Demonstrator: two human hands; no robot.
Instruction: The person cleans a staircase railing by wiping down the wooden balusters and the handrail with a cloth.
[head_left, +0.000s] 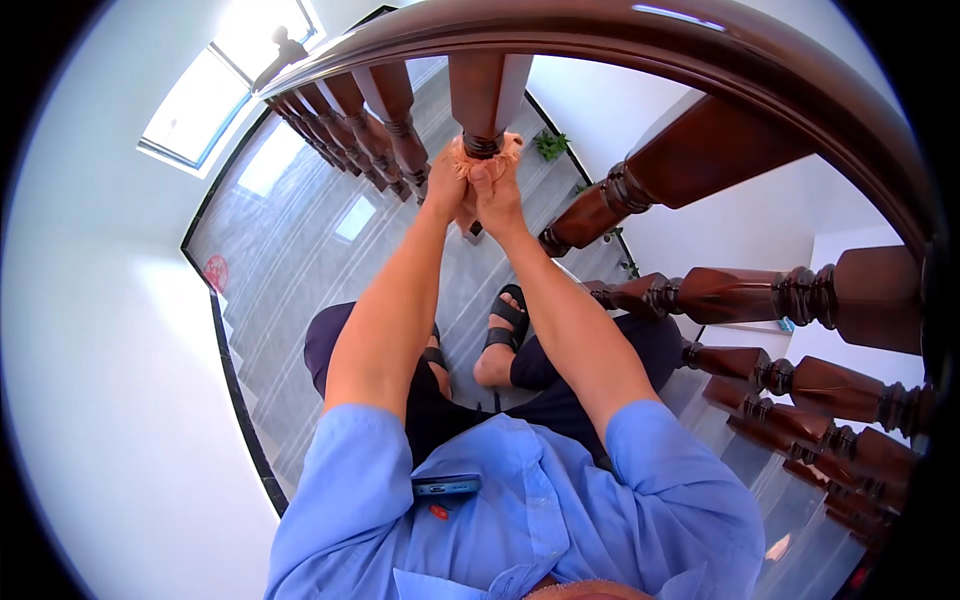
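Both my hands are wrapped round a dark brown wooden baluster (485,95) at the top centre. Between them and the wood is a peach-coloured cloth (486,161), bunched about the turned neck of the baluster. My left hand (447,182) closes on the cloth from the left side, its fingers mostly hidden behind. My right hand (497,197) holds it from the right, thumb in front. The two hands meet close together below the ringed part. The curved handrail (580,38) passes above them.
More balusters (745,295) run down the right and a row (345,110) recedes at left. Grey stone steps and floor (300,215) lie below. Green plants (550,145) stand by the right wall. My sandalled foot (507,325) is on the floor; a phone (447,486) sits in my shirt pocket.
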